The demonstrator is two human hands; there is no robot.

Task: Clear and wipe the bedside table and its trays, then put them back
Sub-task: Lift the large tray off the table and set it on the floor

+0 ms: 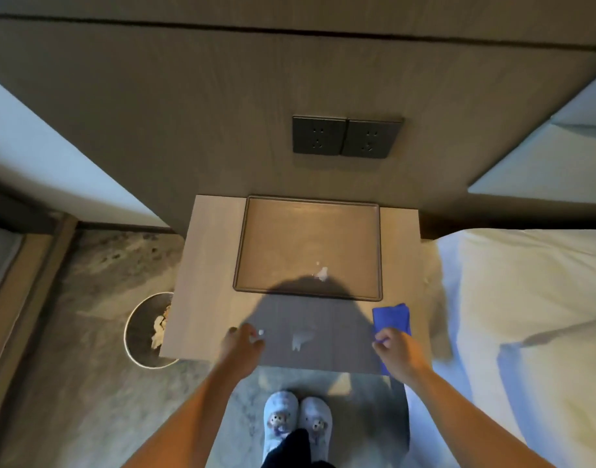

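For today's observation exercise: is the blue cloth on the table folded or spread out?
Folded: the blue cloth lies as a narrow layered strip at the table's near right corner, under the right hand.

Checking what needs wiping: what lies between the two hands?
Head view: a whitish smudge on the bedside table midway between left hand and right hand gripping the blue cloth; a white speck by the left.

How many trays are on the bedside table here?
1: the tray sits back-centre on the bedside table, against the wall. Another nested beneath it may be hidden.
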